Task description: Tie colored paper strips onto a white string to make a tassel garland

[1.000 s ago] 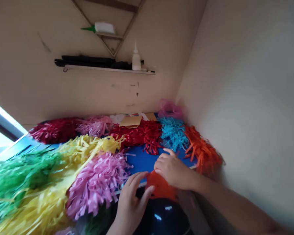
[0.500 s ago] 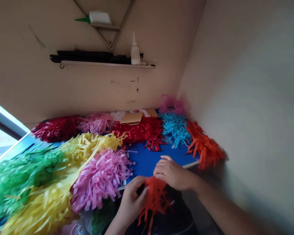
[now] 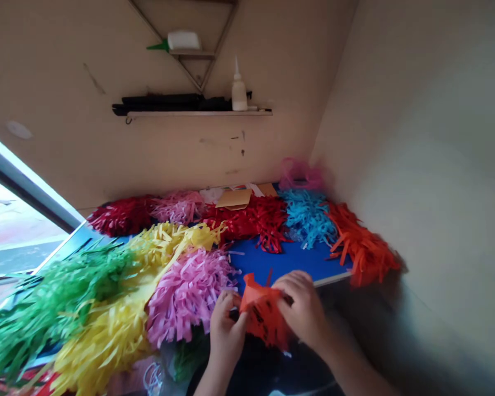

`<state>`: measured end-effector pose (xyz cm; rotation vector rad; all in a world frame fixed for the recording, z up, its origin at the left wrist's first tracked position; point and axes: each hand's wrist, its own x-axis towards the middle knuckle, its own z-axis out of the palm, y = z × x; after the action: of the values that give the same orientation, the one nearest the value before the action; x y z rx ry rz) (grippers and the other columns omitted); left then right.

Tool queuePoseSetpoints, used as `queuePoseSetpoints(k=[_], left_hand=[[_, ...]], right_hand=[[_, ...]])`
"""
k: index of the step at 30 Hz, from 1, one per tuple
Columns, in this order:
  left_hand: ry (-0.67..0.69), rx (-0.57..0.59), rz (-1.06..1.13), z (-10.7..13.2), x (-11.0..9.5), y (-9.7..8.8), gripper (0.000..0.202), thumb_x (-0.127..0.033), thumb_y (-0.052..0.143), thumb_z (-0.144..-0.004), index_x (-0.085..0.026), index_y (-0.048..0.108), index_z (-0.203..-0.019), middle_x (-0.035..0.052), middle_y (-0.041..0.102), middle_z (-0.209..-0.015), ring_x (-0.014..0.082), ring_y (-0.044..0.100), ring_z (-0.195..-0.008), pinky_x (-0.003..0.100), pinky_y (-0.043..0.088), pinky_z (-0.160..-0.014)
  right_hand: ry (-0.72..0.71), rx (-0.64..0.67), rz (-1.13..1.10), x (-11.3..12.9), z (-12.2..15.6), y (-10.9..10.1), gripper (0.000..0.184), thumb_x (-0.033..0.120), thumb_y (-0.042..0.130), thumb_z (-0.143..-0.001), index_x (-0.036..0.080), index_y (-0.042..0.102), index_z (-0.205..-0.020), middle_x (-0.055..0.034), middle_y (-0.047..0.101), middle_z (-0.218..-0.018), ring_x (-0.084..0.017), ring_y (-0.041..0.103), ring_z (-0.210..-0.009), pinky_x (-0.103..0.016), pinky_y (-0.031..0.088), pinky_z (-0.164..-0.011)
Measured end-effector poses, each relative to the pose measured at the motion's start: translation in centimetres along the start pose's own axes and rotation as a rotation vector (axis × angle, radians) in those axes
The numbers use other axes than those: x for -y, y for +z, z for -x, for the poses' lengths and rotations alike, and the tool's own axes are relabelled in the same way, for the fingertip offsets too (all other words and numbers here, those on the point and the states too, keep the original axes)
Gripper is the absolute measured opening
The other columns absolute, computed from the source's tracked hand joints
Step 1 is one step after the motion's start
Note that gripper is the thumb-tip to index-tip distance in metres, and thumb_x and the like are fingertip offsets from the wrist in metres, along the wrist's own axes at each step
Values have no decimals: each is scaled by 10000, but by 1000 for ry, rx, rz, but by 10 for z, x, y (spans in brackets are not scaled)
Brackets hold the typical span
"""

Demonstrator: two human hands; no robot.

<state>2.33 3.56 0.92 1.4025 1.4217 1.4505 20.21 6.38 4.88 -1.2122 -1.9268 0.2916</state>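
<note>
Between my hands, over my lap and just in front of the table edge, is an orange paper fringe (image 3: 264,308) with cut strips hanging down. My left hand (image 3: 227,324) pinches its left side between thumb and fingers. On its right side my right hand (image 3: 301,305) is closed, fingers curled over the paper, slightly blurred. A plain orange upper part of the paper stands up between the hands. Nearest to my left hand lies a pink fringe bundle (image 3: 192,291) on the blue table (image 3: 258,258).
Yellow (image 3: 103,341) and green fringe bundles (image 3: 61,297) cover the table's left. Dark red (image 3: 121,214), red (image 3: 264,217), blue (image 3: 307,214) and orange bundles (image 3: 363,242) line the back and right. Above, a wall shelf (image 3: 198,114) holds a white glue bottle (image 3: 239,93). A wall (image 3: 429,165) closes the right.
The orange fringe has been raised and turned so its plain upper part shows. My right hand has moved down and slightly right along it. The camera view has swung a little left.
</note>
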Motion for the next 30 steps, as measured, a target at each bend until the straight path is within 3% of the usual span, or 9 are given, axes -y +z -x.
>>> queuePoseSetpoints(k=[2,5,7,9,12,15,19,24,30], left_hand=[[105,-25,-136,-2,4,-3,56,-215,618,-726,-197,565,-728,12,608,-739,170,592,-706,273,492,-663],[172,17,-291,-5,13,3,269,-192,533,-808,-188,640,-1055,48,661,-842,182,642,-739,301,533,-677],[222,57,-382,-7,16,7,317,-189,485,-850,-194,670,-1108,65,667,-857,186,657,-757,303,550,-675],[296,40,-501,-10,14,3,309,-194,466,-874,-191,708,-1067,77,670,-835,190,664,-736,294,556,-630],[537,-74,-759,-14,-3,-29,314,-199,467,-889,-195,706,-1091,133,700,-1011,251,682,-881,360,573,-697],[843,-75,-994,-17,-37,-83,411,-217,481,-879,-200,602,-1271,159,625,-1288,337,571,-1193,514,460,-984],[1017,27,-1164,-19,-72,-122,514,-238,488,-859,-202,514,-1371,107,540,-1417,299,455,-1335,462,224,-1183],[1037,75,-1175,-32,-25,-58,425,-131,447,-853,-153,617,-1241,132,643,-1292,263,595,-1197,409,374,-1095],[850,243,-1016,-37,59,48,456,-46,389,-818,-141,675,-1160,102,690,-1223,247,628,-1152,417,486,-988]], right_hand=[[3,-131,122,3,-5,-15,205,123,545,-818,243,673,-922,-82,717,-935,-297,633,-928,-526,403,-917],[-32,-238,110,18,16,-18,463,150,562,-829,318,572,-1260,-104,621,-1243,-349,537,-1177,-581,386,-990],[-108,-93,-100,27,37,-4,494,191,571,-851,418,528,-1288,-55,656,-1163,-311,599,-1092,-516,477,-929],[42,146,-290,33,47,16,363,288,572,-878,359,581,-1234,-72,675,-1111,-306,634,-1034,-467,519,-880],[226,350,-618,45,29,47,490,516,552,-881,229,557,-1278,-120,642,-1194,-328,584,-1140,-483,449,-992],[107,466,-1019,73,-6,70,774,691,626,-748,229,488,-1354,-112,590,-1287,-325,510,-1233,-474,393,-1048],[163,372,-1547,101,-35,87,911,760,706,-570,252,524,-1304,-83,681,-1105,-336,559,-1156,-487,456,-961],[365,24,-1631,48,-35,68,704,611,742,-598,248,590,-1181,-97,712,-999,-335,593,-1117,-536,467,-936],[531,-325,-1026,-89,-12,-28,638,578,690,-691,262,557,-1229,-85,702,-1065,-288,620,-1087,-519,454,-966]])
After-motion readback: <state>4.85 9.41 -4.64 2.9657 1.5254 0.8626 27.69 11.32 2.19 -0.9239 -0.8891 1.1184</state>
